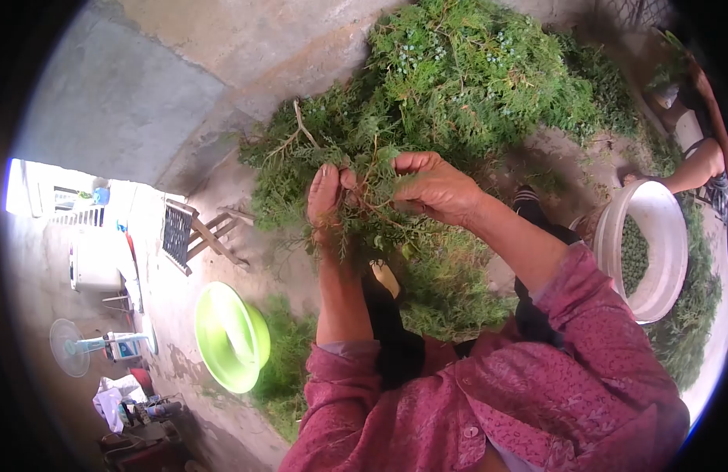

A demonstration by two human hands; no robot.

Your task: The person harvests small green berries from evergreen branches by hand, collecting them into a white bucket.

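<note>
In front of my chest is a leafy evergreen branch (360, 208) with a bare woody stem at its upper left. My left hand (326, 197) is closed around it, its thumb pointing up and part of the fingers hidden by foliage. My right hand (439, 187) reaches in from the other side, thumb and fingers pinched at a sprig of the same branch. Whether a cone is between those fingertips is hidden. A large pile of evergreen branches (474, 71), dotted with pale blue-green cones, lies just beyond both hands.
At right, a white bucket (671, 244) holds many small green cones (634, 256). Another person's arm (698, 164) is beside it. A lime-green basin (262, 334) stands at left near loose greenery (289, 370). Farther left are a folding stool (203, 236) and a fan (70, 347).
</note>
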